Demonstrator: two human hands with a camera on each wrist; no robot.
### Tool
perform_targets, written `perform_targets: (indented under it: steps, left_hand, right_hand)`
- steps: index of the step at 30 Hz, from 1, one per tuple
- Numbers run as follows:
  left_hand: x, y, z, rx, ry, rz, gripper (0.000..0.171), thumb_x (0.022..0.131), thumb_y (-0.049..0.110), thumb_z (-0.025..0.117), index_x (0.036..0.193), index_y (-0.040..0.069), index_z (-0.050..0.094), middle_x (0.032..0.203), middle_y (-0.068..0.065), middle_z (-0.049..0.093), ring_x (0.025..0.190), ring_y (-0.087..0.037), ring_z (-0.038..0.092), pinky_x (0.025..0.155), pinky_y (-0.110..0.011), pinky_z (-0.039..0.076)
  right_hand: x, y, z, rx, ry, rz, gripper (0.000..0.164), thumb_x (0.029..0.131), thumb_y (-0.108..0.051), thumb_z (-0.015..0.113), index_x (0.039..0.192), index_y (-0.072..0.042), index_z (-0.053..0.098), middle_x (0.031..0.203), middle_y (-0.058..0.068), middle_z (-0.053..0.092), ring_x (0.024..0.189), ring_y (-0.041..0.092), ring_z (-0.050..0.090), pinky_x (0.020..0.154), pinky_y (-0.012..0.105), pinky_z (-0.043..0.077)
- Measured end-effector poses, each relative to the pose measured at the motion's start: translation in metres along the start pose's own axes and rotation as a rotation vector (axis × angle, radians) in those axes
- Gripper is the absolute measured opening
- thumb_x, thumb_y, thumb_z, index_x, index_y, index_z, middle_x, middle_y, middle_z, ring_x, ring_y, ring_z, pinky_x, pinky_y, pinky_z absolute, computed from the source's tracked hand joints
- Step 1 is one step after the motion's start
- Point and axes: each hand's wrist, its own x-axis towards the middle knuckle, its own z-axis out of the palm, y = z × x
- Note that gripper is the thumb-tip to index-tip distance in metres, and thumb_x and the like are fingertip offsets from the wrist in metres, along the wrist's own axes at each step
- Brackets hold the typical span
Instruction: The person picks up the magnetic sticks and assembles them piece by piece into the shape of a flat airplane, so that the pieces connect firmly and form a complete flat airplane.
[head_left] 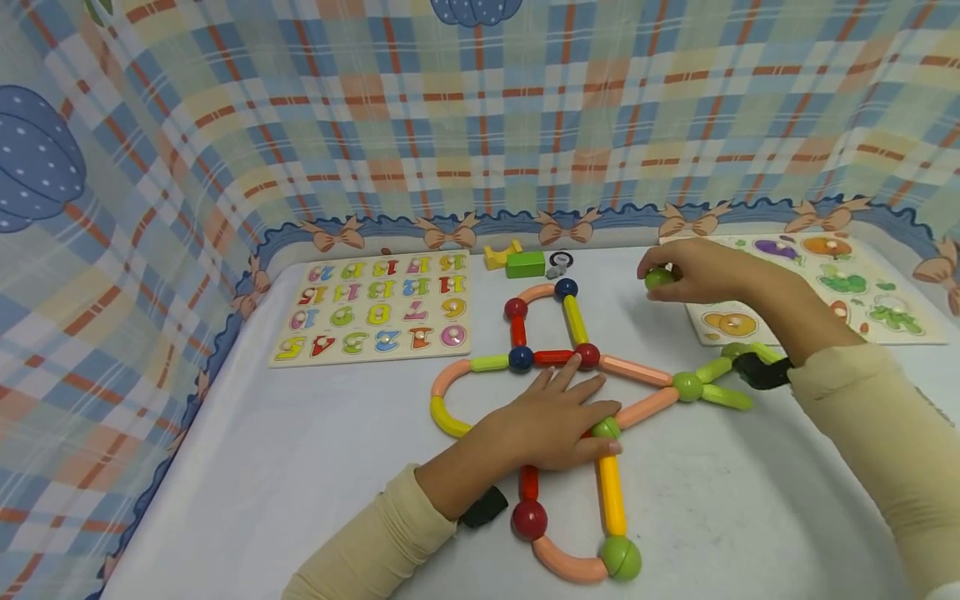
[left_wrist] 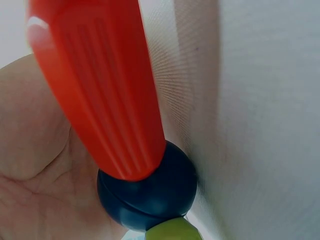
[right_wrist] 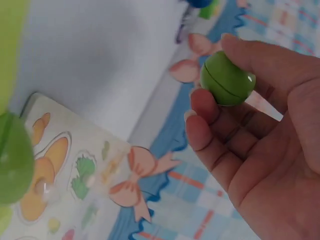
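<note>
My right hand (head_left: 701,271) pinches a green ball (right_wrist: 227,79) between thumb and fingertips, above the table's far right part. A figure of coloured rods and balls lies on the table. My left hand (head_left: 551,421) rests palm down on its middle, fingers spread, one fingertip at a dark red ball (head_left: 587,356) and the thumb by a green ball (head_left: 606,428). Under that palm, the left wrist view shows a red rod (left_wrist: 107,100) joined to a dark blue ball (left_wrist: 150,190). Pink rods (head_left: 637,369) run right to another green ball (head_left: 687,386) with short green rods (head_left: 726,397).
A number puzzle board (head_left: 375,354) lies at the back left. Behind my right hand is a vegetable puzzle board (head_left: 802,329). A green block (head_left: 525,265), a yellow arch piece (head_left: 501,254) and small grey pieces (head_left: 557,271) sit by the plaid curtain (head_left: 525,125).
</note>
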Motion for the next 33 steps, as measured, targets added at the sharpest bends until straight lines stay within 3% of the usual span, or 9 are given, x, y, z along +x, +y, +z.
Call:
perform_targets:
  steps: [8,15,19,23,28,33]
  left_hand:
    - [-0.001,0.001,0.003,-0.003,0.013,0.018,0.06,0.086,0.066,0.026,0.139,0.039,0.028,0.149,0.005,0.012,0.135,-0.024,-0.01,0.106,-0.047,0.007]
    - [-0.001,0.001,0.003,0.008,0.027,0.016,0.059,0.086,0.065,0.026,0.139,0.039,0.028,0.149,0.005,0.012,0.135,-0.025,-0.01,0.106,-0.047,0.007]
    - [0.0,0.001,0.003,0.009,0.023,0.018,0.059,0.086,0.065,0.025,0.14,0.039,0.028,0.149,0.005,0.012,0.135,-0.025,-0.011,0.106,-0.047,0.007]
    - [0.0,0.002,0.004,0.006,0.023,0.016,0.059,0.086,0.065,0.026,0.139,0.039,0.028,0.149,0.005,0.012,0.135,-0.025,-0.01,0.106,-0.047,0.008]
    - [0.0,0.002,0.004,0.0,0.02,0.017,0.059,0.086,0.065,0.026,0.139,0.039,0.029,0.149,0.005,0.013,0.135,-0.025,-0.009,0.106,-0.047,0.009]
    - [-0.001,0.001,0.002,0.009,0.027,0.011,0.059,0.086,0.065,0.026,0.139,0.039,0.028,0.149,0.005,0.013,0.135,-0.025,-0.01,0.106,-0.047,0.009]
  right_hand:
    - [-0.085,-0.021,0.01,0.06,0.045,-0.003,0.024,0.079,-0.024,0.07,0.101,-0.018,0.061,0.082,-0.009,0.054,0.061,0.008,0.045,0.052,0.023,0.041]
    - [-0.132,-0.012,0.029,-0.031,-0.078,0.181,0.025,0.072,-0.02,0.075,0.095,-0.022,0.064,0.084,-0.01,0.054,0.066,0.009,0.044,0.055,0.023,0.039]
    - [-0.142,-0.005,0.047,-0.043,-0.144,0.224,0.029,0.07,-0.026,0.076,0.095,-0.018,0.065,0.091,-0.004,0.057,0.075,0.013,0.045,0.062,0.029,0.04]
    - [-0.143,-0.004,0.057,-0.042,-0.109,0.227,0.033,0.07,-0.032,0.076,0.097,-0.015,0.065,0.09,-0.004,0.055,0.073,0.013,0.044,0.06,0.028,0.038]
    - [-0.146,-0.004,0.053,-0.019,-0.093,0.208,0.035,0.073,-0.04,0.072,0.097,-0.016,0.065,0.085,-0.008,0.055,0.069,0.009,0.044,0.057,0.025,0.038]
    - [-0.15,0.009,0.043,-0.08,0.067,0.254,0.023,0.081,-0.025,0.067,0.096,-0.009,0.066,0.079,-0.004,0.058,0.068,0.012,0.052,0.056,0.029,0.044]
